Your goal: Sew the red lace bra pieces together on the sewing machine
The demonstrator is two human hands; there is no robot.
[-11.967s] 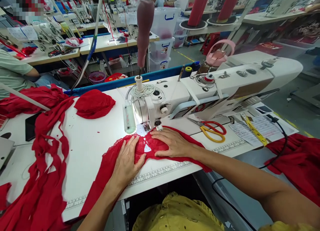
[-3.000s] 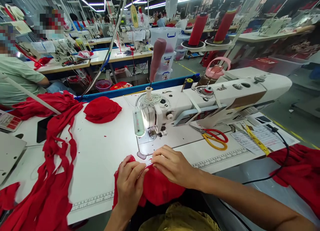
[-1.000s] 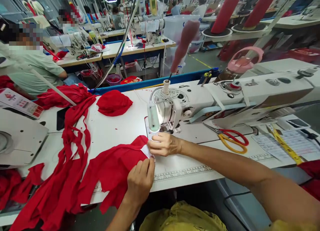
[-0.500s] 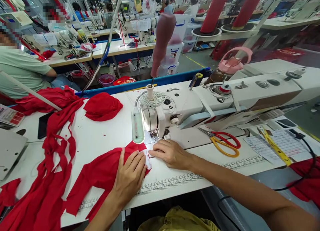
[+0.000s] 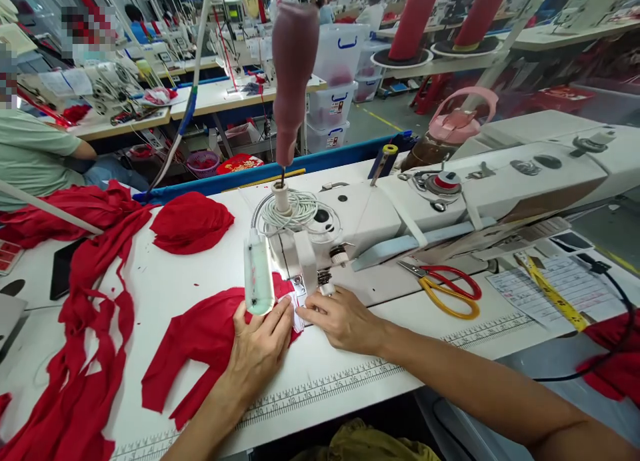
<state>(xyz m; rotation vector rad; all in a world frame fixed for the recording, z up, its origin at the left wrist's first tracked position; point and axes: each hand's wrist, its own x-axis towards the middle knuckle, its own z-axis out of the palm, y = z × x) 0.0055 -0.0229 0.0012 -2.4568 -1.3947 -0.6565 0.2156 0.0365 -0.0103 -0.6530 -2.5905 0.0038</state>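
Observation:
My left hand [image 5: 263, 344] lies flat over a red fabric piece [image 5: 193, 334], fingers stretched toward the needle area of a white sewing machine [image 5: 367, 224]. At its fingertips a small white patch [image 5: 299, 322] rests on the red fabric. My right hand [image 5: 347, 320] is beside it with bent fingers, thumb and index at the patch's right edge. Both hands are just in front of the presser foot [image 5: 299, 284], where the fabric's far edge lies. A lit clear lamp guard [image 5: 259, 281] hides part of the fabric and the left fingertips.
Red-and-yellow scissors [image 5: 450, 291] lie right of my hands, near a yellow tape measure [image 5: 553, 291] and a written sheet [image 5: 505, 289]. Red strips [image 5: 100, 301] and a red fabric bundle [image 5: 193, 222] are on the left. A ruler strip [image 5: 320, 381] runs along the front edge.
The red fabric and white patch have moved away from me, closer under the presser foot, with both hands on them. My left fingers bend a little more. The head view has shifted slightly.

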